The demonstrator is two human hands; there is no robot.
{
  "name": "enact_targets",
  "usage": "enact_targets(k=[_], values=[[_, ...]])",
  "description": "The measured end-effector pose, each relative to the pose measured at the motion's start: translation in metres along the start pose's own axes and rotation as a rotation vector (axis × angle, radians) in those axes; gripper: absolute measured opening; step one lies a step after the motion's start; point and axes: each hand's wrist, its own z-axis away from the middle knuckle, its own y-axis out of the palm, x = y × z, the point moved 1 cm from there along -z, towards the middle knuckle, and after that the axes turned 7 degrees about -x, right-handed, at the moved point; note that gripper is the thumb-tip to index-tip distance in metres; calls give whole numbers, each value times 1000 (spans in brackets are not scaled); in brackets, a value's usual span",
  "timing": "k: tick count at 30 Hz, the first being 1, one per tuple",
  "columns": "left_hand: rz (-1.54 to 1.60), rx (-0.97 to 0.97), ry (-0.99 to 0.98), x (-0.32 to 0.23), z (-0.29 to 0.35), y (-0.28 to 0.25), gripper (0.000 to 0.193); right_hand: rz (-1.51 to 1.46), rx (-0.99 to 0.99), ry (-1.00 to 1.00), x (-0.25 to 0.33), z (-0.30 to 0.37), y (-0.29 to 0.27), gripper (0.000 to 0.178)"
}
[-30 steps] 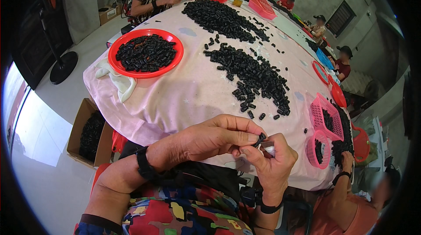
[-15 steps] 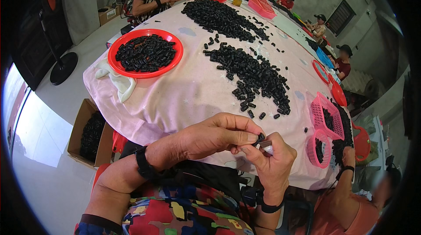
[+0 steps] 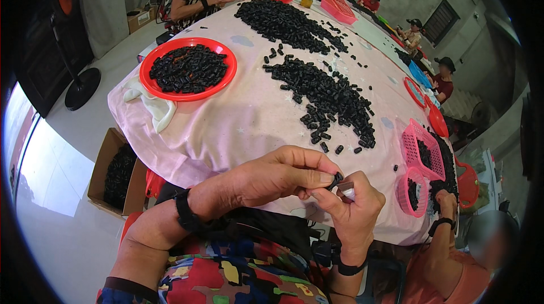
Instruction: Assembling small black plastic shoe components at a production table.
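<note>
Between the thumb and fingers of my left hand [image 3: 286, 176] is a small black cylindrical part [image 3: 335, 181], pinched above the table's near edge. My right hand [image 3: 356, 207] is closed on a small flat blade with a pale wrapped grip [image 3: 347, 190], its tip right beside the black part. Whether the blade touches the part I cannot tell. Just beyond my hands lies a loose pile of the same black parts [image 3: 334, 100] on the pink tablecloth [image 3: 226, 134]. A red round tray [image 3: 232, 77] full of such parts stands at the left.
A second, larger black pile [image 3: 283, 23] lies farther back. Pink baskets [image 3: 406, 134] stand at the right, near a co-worker's hand [image 3: 447, 203]. A white cloth [image 3: 161, 114] is by the red tray. On the floor at left stands a cardboard box [image 3: 102, 182] of black pieces. Other people sit around the table.
My right hand and the blade have shifted very slightly; my left hand keeps its pinch. The co-worker at right has moved a hand a little lower and leaned.
</note>
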Motion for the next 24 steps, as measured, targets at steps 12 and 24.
enact_targets(k=[12, 24], values=[[-12, -50, -3, -3, 1, 0, 21, -336, -47, 218, 10, -3, -6, 26], [-18, 248, 352, -56, 50, 59, 19, -654, -287, 431, -30, -3, 10, 13]])
